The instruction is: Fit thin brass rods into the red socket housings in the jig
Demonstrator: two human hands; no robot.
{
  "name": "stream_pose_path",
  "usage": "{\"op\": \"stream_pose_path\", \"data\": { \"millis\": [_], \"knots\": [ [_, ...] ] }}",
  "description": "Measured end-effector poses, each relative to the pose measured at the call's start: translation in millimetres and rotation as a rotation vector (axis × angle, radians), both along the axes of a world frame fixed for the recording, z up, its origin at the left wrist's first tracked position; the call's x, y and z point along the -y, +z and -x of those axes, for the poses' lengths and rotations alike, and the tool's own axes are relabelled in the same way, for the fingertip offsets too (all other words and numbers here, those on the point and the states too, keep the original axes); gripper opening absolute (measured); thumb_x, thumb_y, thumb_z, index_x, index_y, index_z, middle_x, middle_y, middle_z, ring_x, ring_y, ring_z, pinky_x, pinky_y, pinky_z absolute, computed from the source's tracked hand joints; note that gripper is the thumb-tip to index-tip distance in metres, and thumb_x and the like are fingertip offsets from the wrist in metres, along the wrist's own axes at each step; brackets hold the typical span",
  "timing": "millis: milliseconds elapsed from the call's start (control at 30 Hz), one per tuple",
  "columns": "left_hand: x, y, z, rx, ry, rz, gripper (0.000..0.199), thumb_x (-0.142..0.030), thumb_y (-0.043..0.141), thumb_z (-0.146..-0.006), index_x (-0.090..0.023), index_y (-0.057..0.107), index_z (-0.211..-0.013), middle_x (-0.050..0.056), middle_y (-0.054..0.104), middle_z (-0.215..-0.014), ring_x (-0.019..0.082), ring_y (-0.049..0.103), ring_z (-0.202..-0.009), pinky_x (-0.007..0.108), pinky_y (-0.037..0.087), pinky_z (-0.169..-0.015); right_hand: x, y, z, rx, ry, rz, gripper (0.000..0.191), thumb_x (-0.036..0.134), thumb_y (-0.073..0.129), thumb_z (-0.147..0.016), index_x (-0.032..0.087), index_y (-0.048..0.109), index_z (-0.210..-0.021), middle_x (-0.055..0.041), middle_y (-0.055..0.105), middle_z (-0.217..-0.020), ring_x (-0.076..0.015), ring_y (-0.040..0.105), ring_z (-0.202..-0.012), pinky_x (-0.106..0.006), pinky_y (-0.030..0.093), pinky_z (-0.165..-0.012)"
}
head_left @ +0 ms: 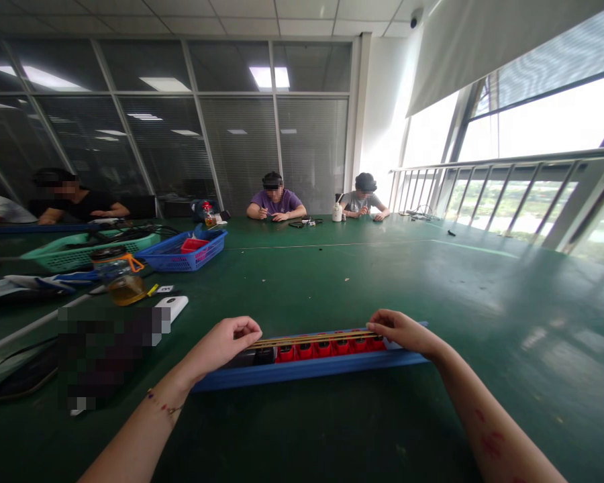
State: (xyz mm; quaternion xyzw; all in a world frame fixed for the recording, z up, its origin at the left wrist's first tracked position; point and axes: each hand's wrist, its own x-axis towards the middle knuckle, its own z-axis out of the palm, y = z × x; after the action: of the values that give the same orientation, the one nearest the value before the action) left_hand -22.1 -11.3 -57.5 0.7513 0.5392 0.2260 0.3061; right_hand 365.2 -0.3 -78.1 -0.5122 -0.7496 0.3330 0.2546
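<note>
A long blue tray (312, 375) lies across the green table in front of me. Inside it stands a row of several red pieces (323, 349) with dark tops, and a black block (264, 356) sits toward the left. Thin yellowish strips (315, 339) run lengthwise over the row. My left hand (230, 341) is closed in a pinch at their left end. At the right end, the fingertips of my right hand (398, 329) are pinched on the same strips. Whether the strips are stiff or stretchy I cannot tell.
To the left are a jar of amber liquid (125, 285), a blue basket (186, 260) with a red box (194, 245), and a green basket (55, 255) of dark cables. A white bottle (337, 212) stands across the table (382, 282), where several people sit.
</note>
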Motion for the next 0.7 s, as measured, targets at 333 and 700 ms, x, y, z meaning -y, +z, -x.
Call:
{"op": "stream_pose_path", "data": {
  "millis": [333, 700],
  "knots": [
    [4.4, 7.7, -4.6, -0.104, -0.086, -0.09, 0.035, -0.048, 0.044, -0.078, -0.021, 0.064, -0.087, 0.001, 0.065, -0.085, 0.017, 0.058, -0.079, 0.024, 0.043, -0.071, -0.1, 0.1, -0.5, 0.014, 0.0, -0.014, 0.038, 0.052, 0.049, -0.077, 0.017, 0.06, -0.084, -0.0016, 0.06, -0.073, -0.0144, 0.052, -0.065, -0.024, 0.039, -0.055],
    [10.8, 16.9, -3.1, -0.406, -0.154, -0.574, 0.022, -0.033, 0.044, -0.083, -0.027, 0.064, -0.089, 0.0, 0.063, -0.087, 0.015, 0.054, -0.084, 0.027, 0.041, -0.077, -0.9, -1.1, -0.6, 0.003, -0.018, 0.008, 0.041, 0.055, 0.051, -0.074, 0.016, 0.061, -0.084, -0.0015, 0.059, -0.07, -0.0133, 0.05, -0.061, -0.023, 0.038, -0.053]
  ]
}}
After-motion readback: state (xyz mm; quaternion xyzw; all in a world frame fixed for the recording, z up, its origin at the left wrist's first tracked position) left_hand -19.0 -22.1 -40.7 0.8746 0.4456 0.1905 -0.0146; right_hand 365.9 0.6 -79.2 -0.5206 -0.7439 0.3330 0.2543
